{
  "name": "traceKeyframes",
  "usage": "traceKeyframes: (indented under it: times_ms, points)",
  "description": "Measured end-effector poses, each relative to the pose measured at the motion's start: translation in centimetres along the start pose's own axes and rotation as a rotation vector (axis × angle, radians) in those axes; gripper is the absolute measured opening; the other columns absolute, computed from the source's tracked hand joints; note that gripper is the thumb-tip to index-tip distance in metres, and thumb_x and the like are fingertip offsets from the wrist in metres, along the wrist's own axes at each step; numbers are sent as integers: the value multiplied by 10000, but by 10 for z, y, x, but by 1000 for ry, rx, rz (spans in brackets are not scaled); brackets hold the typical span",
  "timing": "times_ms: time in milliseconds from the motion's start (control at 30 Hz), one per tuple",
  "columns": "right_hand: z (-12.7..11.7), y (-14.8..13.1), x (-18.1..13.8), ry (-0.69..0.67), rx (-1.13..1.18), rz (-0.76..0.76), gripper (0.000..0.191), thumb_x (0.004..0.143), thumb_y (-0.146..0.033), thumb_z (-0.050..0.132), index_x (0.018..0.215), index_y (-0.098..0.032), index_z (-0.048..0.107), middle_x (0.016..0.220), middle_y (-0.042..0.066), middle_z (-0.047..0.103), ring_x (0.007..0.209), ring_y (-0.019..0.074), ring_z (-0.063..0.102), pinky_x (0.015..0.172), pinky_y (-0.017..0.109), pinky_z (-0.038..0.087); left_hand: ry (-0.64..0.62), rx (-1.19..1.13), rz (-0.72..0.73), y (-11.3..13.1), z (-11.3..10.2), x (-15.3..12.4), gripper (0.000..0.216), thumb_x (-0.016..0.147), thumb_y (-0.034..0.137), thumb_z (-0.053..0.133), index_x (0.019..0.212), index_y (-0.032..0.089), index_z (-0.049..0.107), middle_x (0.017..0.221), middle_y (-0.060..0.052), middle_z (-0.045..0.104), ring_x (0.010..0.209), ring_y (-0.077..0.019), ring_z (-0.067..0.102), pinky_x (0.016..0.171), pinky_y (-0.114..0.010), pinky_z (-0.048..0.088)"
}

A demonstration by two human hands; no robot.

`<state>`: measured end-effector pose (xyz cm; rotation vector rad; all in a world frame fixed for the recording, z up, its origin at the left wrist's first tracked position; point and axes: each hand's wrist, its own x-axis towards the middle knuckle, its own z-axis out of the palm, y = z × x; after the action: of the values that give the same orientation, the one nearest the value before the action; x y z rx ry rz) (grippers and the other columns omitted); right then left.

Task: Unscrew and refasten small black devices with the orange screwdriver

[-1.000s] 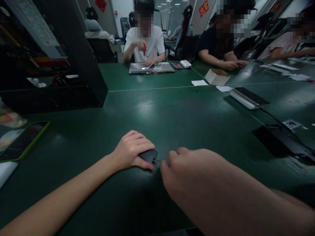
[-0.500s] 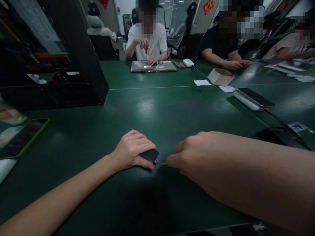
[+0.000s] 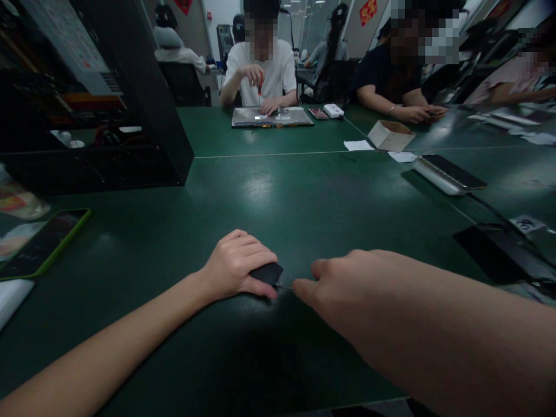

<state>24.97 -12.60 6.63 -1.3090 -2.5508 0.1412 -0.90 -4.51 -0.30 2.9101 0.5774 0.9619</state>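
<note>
Dim room [image 3: 198, 37], green tabletop [image 3: 269, 217], black object [image 3: 267, 273]

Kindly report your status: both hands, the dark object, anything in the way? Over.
Left hand gripping dark object. Right hand at end of thin rod or wire, grip partly hidden. No obstruction seen between the hands.

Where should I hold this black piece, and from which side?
Probably by the long edges of the black piece, coming from the left and above, as your left hand does: it looks low and compact, and a thin rod at its right end runs to your right hand.
</note>
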Motion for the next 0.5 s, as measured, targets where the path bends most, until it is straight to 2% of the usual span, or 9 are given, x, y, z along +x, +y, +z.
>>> traceKeyframes:
  times_ms: [100,167,233,300,433,500]
  points:
    - [-3,-25,-4,-109,-54,-104,80,873,-325,657,857,-292,728,691,25,661,481,132,546,510,320,335,-19,4,-35,0,0,0,678,898,783,430,960,174,721,895,-52,791,818,-210,717,803,-354,446]
    - [-2,-38,-3,-161,-152,-123,93,872,-265,637,909,-261,723,662,36,634,425,128,510,453,312,265,-20,4,-57,0,0,0,693,897,791,404,955,178,721,898,-55,791,814,-207,713,801,-350,442]
    - [2,-47,-1,-182,-253,-116,161,859,-215,628,991,-233,719,649,39,621,380,124,485,412,308,185,-22,4,-66,-1,0,0,696,895,794,399,955,182,725,901,-55,790,809,-205,709,795,-348,438]
    - [7,-52,-1,-191,-311,-99,307,833,-146,617,1121,-217,696,664,35,628,382,132,516,397,311,148,-24,3,-63,-1,0,0,689,893,793,412,956,184,728,901,-52,790,807,-206,706,789,-349,436]
    - [21,-50,-21,-174,-270,-37,679,760,-18,547,1408,-219,510,752,3,651,477,146,626,399,280,255,-15,-1,-53,-2,2,0,668,885,787,450,959,182,725,909,-48,789,814,-211,704,791,-350,432]
    - [32,-47,-35,-134,-212,-6,731,760,-12,514,1460,-210,441,806,4,655,502,152,647,412,267,329,-11,-4,-51,-3,3,0,664,880,785,463,965,181,724,914,-49,789,822,-215,704,801,-351,430]
